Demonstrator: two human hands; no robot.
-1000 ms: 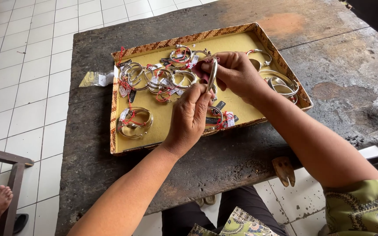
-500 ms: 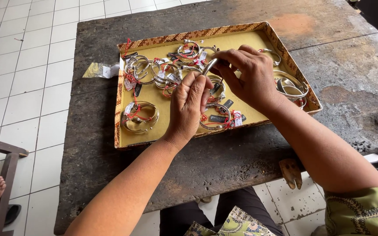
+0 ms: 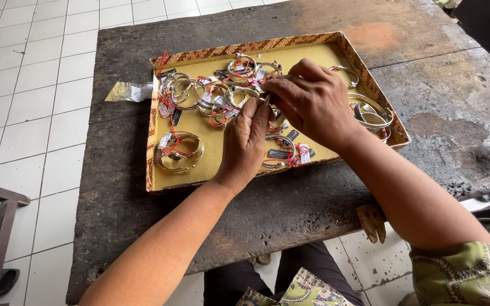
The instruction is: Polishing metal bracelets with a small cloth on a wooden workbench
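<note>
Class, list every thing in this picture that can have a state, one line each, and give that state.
left hand: over the tray, fingers pinching a small silver piece.
right hand: closed on the same silver piece.
tray: open, flat on the table, holding bangles.
silver bangles: lying loose, tied with red strings and tags.
wooden table: worn and stained.

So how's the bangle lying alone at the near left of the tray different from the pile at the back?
The near-left bangle lies by itself on bare yellow lining; the back pile is many bangles overlapping and tangled. The near-left one is clear of both hands; the pile sits right beside the left hand and right hand. Both are silvery, tied with red thread and small tags, inside the same tray.
</note>
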